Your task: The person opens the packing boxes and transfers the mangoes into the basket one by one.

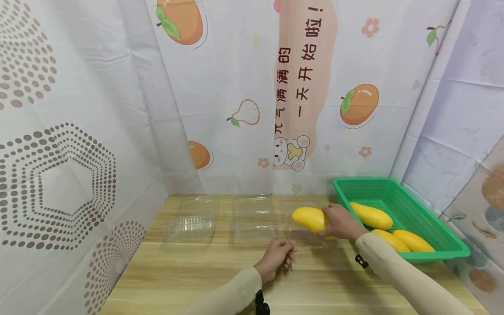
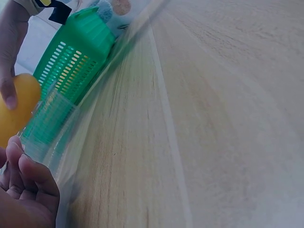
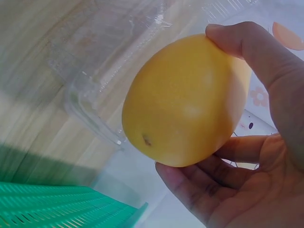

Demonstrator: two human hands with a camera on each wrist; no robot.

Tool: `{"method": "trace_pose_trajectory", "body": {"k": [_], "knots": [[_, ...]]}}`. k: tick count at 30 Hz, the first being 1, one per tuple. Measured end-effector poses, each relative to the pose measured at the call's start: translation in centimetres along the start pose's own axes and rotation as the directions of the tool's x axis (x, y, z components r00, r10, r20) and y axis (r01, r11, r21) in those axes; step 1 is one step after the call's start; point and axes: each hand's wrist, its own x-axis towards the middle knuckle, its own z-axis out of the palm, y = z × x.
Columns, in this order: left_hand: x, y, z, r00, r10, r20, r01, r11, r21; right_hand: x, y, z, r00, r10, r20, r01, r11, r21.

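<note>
A yellow mango (image 1: 309,218) is gripped in my right hand (image 1: 341,222), above the right-hand clear plastic box (image 1: 309,238). In the right wrist view, thumb and fingers curl round the mango (image 3: 185,102) from opposite sides, and the clear box (image 3: 90,95) lies beyond it. A small patch of yellow shows under the hand in the head view; I cannot tell what it belongs to. My left hand (image 1: 276,258) rests near the table by the front left corner of that box, fingers loosely curled round nothing. The left wrist view shows its curled fingers (image 2: 35,178) beside the box.
To the right stands a green basket (image 1: 441,232) with several yellow mangoes (image 1: 372,215) inside. Two more clear plastic boxes stand on the wooden table (image 1: 189,280): one in the middle (image 1: 255,225), one at the left (image 1: 190,225). A printed curtain (image 1: 236,65) hangs behind.
</note>
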Motion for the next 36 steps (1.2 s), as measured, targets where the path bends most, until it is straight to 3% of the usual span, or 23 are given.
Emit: {"method": "trace_pose_trajectory", "body": {"k": [10, 36], "knots": [[0.0, 0.2, 0.0, 1.0, 0.012, -0.002, -0.012, 1.0, 0.005, 0.3, 0.1, -1.6, 1.0, -0.014, -0.015, 0.014, 1.0, 0.003], [0.2, -0.1, 0.0, 1.0, 0.006, -0.004, -0.006, 1.0, -0.008, 0.0, 2.0, -3.7, 0.996, 0.079, -0.04, -0.078, 0.997, 0.023]]}}
